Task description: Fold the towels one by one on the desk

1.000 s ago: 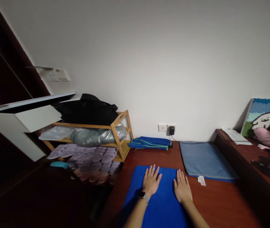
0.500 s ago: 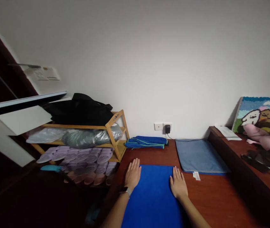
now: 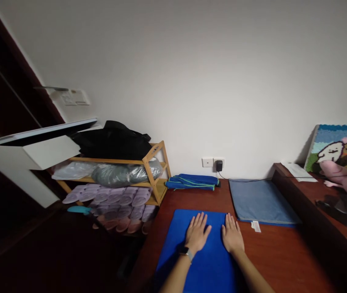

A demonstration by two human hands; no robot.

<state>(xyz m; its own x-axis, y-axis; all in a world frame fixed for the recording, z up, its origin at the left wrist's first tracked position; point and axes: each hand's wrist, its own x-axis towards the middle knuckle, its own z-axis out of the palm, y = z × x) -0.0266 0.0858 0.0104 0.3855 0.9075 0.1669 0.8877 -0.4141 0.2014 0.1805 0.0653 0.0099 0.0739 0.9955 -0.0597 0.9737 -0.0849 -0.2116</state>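
Note:
A bright blue cloth (image 3: 211,260) lies flat on the reddish-brown wooden table (image 3: 271,252), its near end running out of view. My left hand (image 3: 197,232) rests palm down on the cloth, fingers stretched and thumb spread toward the right. A watch (image 3: 186,252) is on that wrist. At the cloth's right edge my right hand (image 3: 232,236) also lies flat, its fingers extended and pointing away from me. Neither hand grips anything. Farther right lies a grey-blue folded cloth (image 3: 260,199) with a white tag (image 3: 255,226) sticking out.
Against the wall sits a folded blue cloth with green edging (image 3: 192,182). A plugged-in black adapter (image 3: 219,165) trails a cord rightward. To the left stands a wooden rack (image 3: 153,160) with slippers and a black bag (image 3: 115,140). A raised ledge (image 3: 309,203) borders the right.
My left hand has moved right, from the cloth's left edge onto its middle. My right hand stays at the right edge. The view has turned slightly left.

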